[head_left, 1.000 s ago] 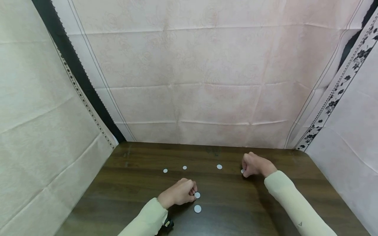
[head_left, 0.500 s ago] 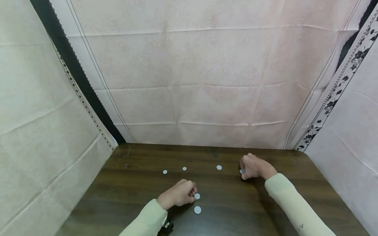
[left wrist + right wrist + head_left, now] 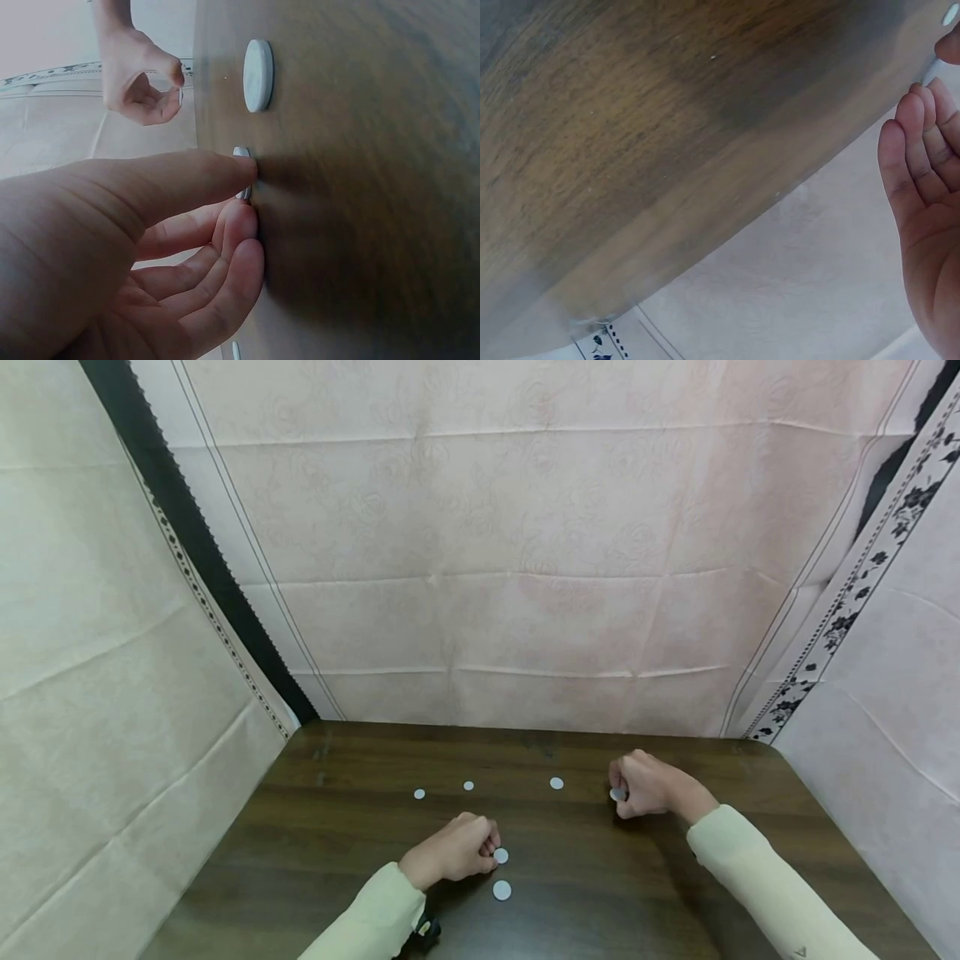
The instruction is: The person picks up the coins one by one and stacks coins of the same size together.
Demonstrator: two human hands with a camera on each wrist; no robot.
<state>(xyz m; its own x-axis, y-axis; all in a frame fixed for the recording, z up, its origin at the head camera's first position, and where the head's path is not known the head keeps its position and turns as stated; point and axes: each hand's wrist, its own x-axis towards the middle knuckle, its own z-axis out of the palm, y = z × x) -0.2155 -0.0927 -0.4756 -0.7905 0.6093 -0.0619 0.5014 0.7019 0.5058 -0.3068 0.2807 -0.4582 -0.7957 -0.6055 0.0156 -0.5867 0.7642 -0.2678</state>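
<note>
My left hand (image 3: 457, 850) rests low over the brown table, thumb and fingertips at the edges of a small flat white disc (image 3: 501, 856). In the left wrist view the thumb partly hides that disc (image 3: 241, 152). A larger white disc (image 3: 502, 890) lies just nearer to me. Further right and back, my right hand (image 3: 651, 785) pinches another white disc (image 3: 617, 794) between thumb and fingertips. The left wrist view shows this disc (image 3: 181, 95) edge-on, held off the table. At the right wrist view's edge, the right hand (image 3: 930, 165) is partly cut off.
Three more white discs lie in a loose row toward the back: one at left (image 3: 420, 794), a smaller disc (image 3: 468, 786) beside it, and another disc (image 3: 557, 783) nearer my right hand. Pale cloth (image 3: 525, 568) hangs behind the wooden table (image 3: 337, 827) and along both sides.
My right hand has turned slightly, and the disc in its fingertips shows more fully. The right forearm has swung a little to the right. The left hand has stayed in place.
</note>
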